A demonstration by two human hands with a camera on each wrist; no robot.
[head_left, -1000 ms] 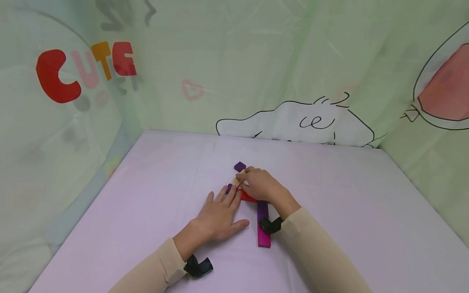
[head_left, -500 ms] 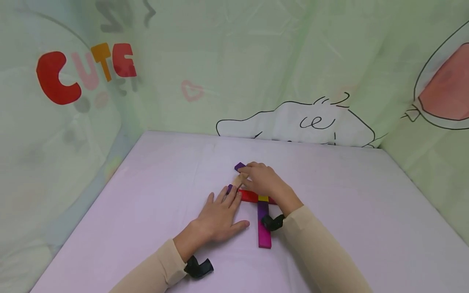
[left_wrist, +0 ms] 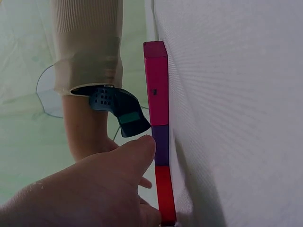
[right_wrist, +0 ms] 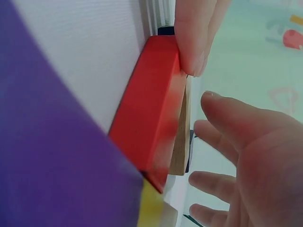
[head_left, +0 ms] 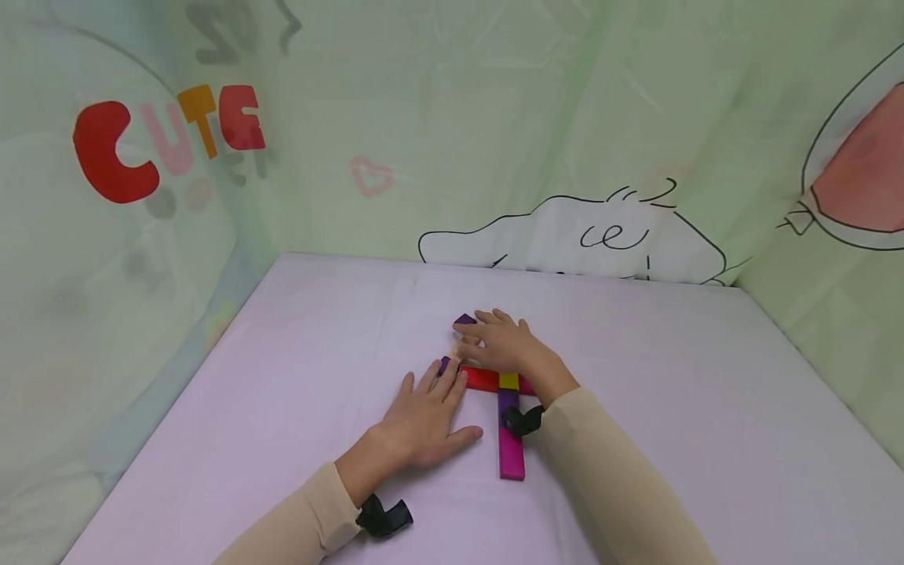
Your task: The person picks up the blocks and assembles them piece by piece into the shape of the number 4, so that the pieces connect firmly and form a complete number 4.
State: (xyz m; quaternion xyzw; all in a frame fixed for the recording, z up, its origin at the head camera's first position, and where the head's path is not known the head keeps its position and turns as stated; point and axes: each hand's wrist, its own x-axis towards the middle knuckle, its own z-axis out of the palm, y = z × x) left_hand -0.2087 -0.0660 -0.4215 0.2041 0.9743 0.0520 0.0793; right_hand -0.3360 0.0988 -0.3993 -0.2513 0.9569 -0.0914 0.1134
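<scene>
My left hand (head_left: 420,424) lies with fingers straight and spread, its fingertips at the left end of a red block (head_left: 482,379) and beside a small purple block (head_left: 444,364). Over a plain wooden block (head_left: 459,350) hovers my right hand (head_left: 504,345), fingers spread and holding nothing. In the right wrist view a gap shows between its thumb and the wooden block (right_wrist: 179,146). A dark purple block (head_left: 464,319) lies beyond, partly behind the right fingers. The red block meets a yellow block (head_left: 508,381), with a purple block (head_left: 504,399) and a magenta block (head_left: 512,459) in line below.
Another reddish block (head_left: 526,386) extends right of the yellow one, partly under the right wrist. A pale lilac cloth covers the table (head_left: 339,337). Printed curtains (head_left: 339,212) stand along its back and sides. Both wrists carry black camera mounts (head_left: 384,518).
My right hand has let go of the wooden block, and its fingers have spread and lifted slightly. The yellow block has come into view beneath it. My left hand stays in place.
</scene>
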